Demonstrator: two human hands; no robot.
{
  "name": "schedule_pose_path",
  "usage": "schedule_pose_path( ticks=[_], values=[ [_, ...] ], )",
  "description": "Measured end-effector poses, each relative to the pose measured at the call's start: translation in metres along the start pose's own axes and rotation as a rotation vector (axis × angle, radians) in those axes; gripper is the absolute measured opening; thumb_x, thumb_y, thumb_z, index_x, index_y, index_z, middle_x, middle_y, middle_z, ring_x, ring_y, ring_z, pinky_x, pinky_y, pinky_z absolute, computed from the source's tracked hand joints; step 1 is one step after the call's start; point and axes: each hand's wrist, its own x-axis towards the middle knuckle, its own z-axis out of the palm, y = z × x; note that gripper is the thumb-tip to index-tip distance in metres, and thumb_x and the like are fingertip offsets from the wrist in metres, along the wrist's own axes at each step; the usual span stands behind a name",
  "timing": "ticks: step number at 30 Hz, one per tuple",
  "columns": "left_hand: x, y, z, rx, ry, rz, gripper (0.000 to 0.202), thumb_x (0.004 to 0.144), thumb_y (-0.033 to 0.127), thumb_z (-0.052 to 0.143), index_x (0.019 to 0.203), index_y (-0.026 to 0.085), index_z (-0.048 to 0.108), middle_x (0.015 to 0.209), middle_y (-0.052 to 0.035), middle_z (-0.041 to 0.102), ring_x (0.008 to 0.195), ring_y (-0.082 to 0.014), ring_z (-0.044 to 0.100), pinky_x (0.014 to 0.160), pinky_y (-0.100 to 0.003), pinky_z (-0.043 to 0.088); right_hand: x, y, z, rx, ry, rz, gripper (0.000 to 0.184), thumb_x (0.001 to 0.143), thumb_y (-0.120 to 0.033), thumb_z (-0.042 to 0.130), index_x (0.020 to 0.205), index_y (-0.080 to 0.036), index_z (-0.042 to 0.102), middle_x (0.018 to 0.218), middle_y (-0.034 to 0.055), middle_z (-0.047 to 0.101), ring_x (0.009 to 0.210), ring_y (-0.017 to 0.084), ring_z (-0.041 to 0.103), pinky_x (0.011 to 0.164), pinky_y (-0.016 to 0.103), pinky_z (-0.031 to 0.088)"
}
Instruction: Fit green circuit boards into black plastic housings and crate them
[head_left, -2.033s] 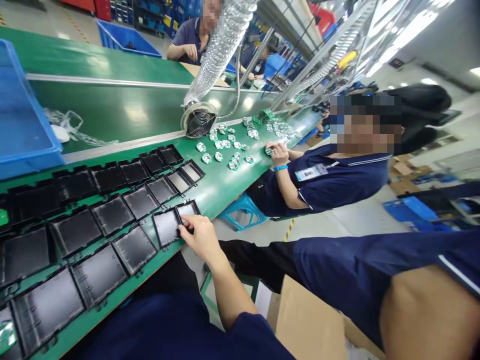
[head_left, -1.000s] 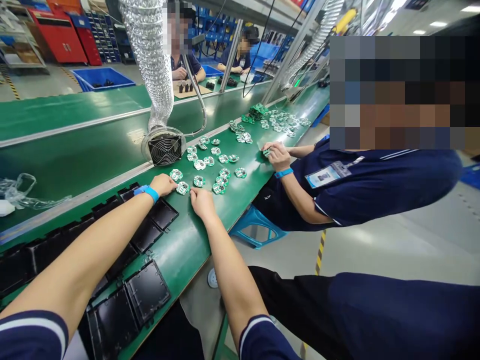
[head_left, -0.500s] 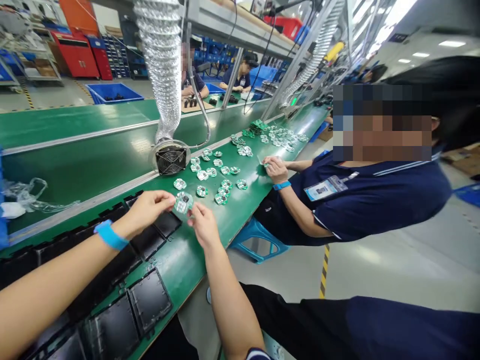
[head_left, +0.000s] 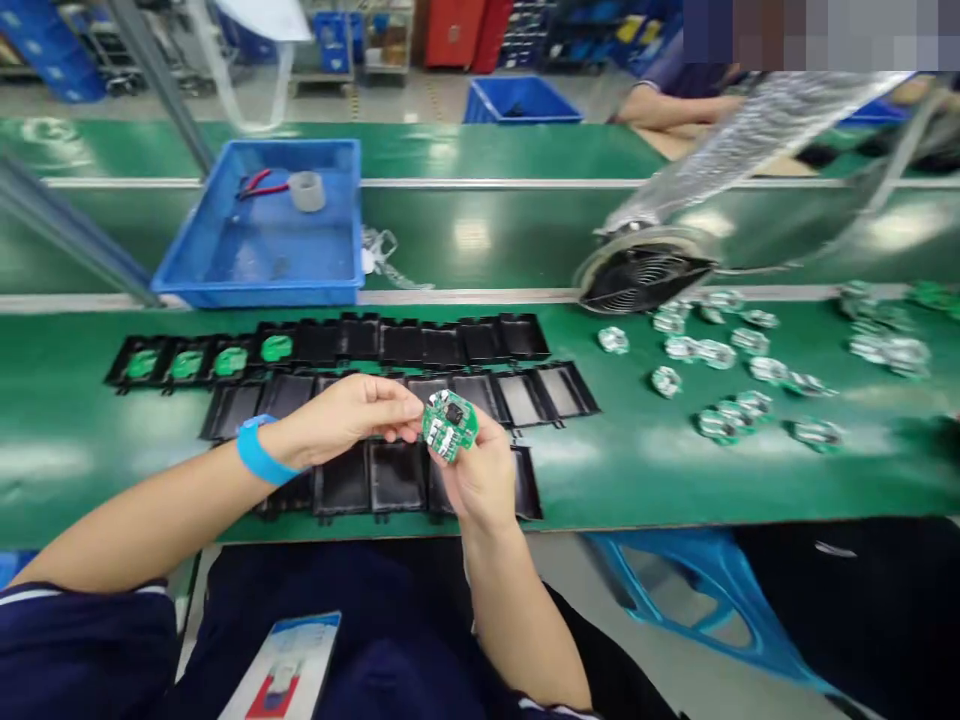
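Observation:
Between my two hands is a small green circuit board (head_left: pixel 450 425) with white and black parts facing up. My left hand (head_left: pixel 360 412) pinches its left edge with thumb and fingers. On the other side my right hand (head_left: pixel 484 470) grips the right and lower edge. Below and behind the hands lie rows of black plastic trays (head_left: pixel 397 478) on the green bench. In the back row, several trays at the left end each hold a green board (head_left: pixel 230 361). Loose circuit boards (head_left: pixel 714 353) are scattered on the bench to the right.
A blue bin (head_left: pixel 259 290) with red-handled pliers (head_left: pixel 262 188) and a roll of tape (head_left: pixel 307 191) stands behind the trays. A fan (head_left: pixel 649 275) on a silver duct hangs at the right. A blue stool (head_left: pixel 697 590) is at the bench's front edge. Another person's arm (head_left: pixel 667 108) rests across the bench.
The view has swung left, away from the co-worker at the right. My hands have carried the circuit board from beside the loose boards to above the black trays; both still hold it.

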Motion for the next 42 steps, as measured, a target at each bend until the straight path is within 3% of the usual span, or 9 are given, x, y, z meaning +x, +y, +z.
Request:
schedule_pose_path(
  ticks=[1,3,6,8,11,15,26,42],
  values=[
    [-0.017,-0.003,-0.018,0.073,0.096,0.049,0.034,0.084,0.05,0.073,0.084,0.017,0.073,0.08,-0.0046,0.072,0.073,-0.0143,0.062,0.068,-0.026,0.048,-0.003,0.004,0.011,-0.087,-0.05,-0.029,0.018,0.082,-0.037,0.08,0.081,-0.021,0.073,0.07,-0.0034,0.058,0.053,0.007,0.046,0.045,0.019,0.037],
    [-0.059,-0.015,-0.052,0.28,0.42,0.208,0.031,0.094,0.047,0.062,0.092,0.019,0.074,0.091,-0.0044,0.075,0.083,-0.0166,0.067,0.075,-0.028,0.051,-0.012,0.009,0.033,-0.354,-0.181,-0.143,0.01,0.09,-0.032,0.073,0.092,-0.023,0.075,0.079,-0.0011,0.064,0.061,0.009,0.055,0.052,0.021,0.045],
    [-0.128,-0.056,-0.087,0.686,0.898,0.439,0.022,0.099,0.038,0.057,0.104,0.023,0.072,0.101,-0.0011,0.074,0.095,-0.0186,0.067,0.088,-0.033,0.051,-0.026,0.018,0.063,-0.845,-0.405,-0.462,0.011,0.096,-0.021,0.066,0.104,-0.02,0.074,0.091,0.0039,0.071,0.079,0.014,0.064,0.07,0.026,0.054],
    [-0.164,-0.092,-0.097,0.989,0.978,0.579,0.018,0.095,0.038,0.065,0.103,0.023,0.072,0.099,-0.001,0.073,0.096,-0.0206,0.066,0.091,-0.036,0.049,-0.034,0.029,0.079,-1.131,-0.529,-0.671,0.015,0.099,-0.016,0.06,0.109,-0.015,0.072,0.091,0.0065,0.071,0.082,0.016,0.063,0.076,0.029,0.054],
    [-0.19,-0.137,-0.094,1.28,0.881,0.705,0.022,0.084,0.036,0.08,0.102,0.024,0.074,0.093,-0.0025,0.074,0.092,-0.023,0.064,0.086,-0.039,0.046,-0.038,0.047,0.096,-1.468,-0.647,-0.834,0.018,0.099,-0.012,0.057,0.11,-0.009,0.071,0.084,0.0066,0.068,0.074,0.018,0.057,0.07,0.033,0.049],
    [-0.189,-0.161,-0.083,1.334,0.793,0.709,0.031,0.08,0.026,0.084,0.109,0.025,0.073,0.091,-0.0005,0.077,0.089,-0.0216,0.065,0.08,-0.038,0.042,-0.038,0.066,0.107,-1.693,-0.742,-0.873,0.022,0.099,-0.009,0.053,0.112,-0.007,0.07,0.08,0.0059,0.064,0.071,0.018,0.052,0.066,0.035,0.043],
    [-0.182,-0.171,-0.094,1.28,0.633,0.689,0.03,0.085,0.015,0.077,0.113,0.023,0.073,0.095,0.0035,0.08,0.094,-0.02,0.063,0.081,-0.036,0.043,-0.037,0.084,0.113,-1.867,-0.887,-0.719,0.022,0.099,-0.008,0.052,0.115,-0.007,0.069,0.081,0.0053,0.06,0.072,0.018,0.05,0.067,0.036,0.039],
    [-0.183,-0.172,-0.093,1.229,0.589,0.65,0.033,0.084,0.016,0.079,0.115,0.024,0.073,0.096,0.0035,0.08,0.091,-0.0209,0.064,0.081,-0.038,0.043,-0.031,0.084,0.106,-1.846,-0.91,-0.674,0.025,0.097,-0.008,0.058,0.12,-0.005,0.067,0.08,0.0042,0.061,0.073,0.018,0.05,0.067,0.036,0.038]
  ],
)
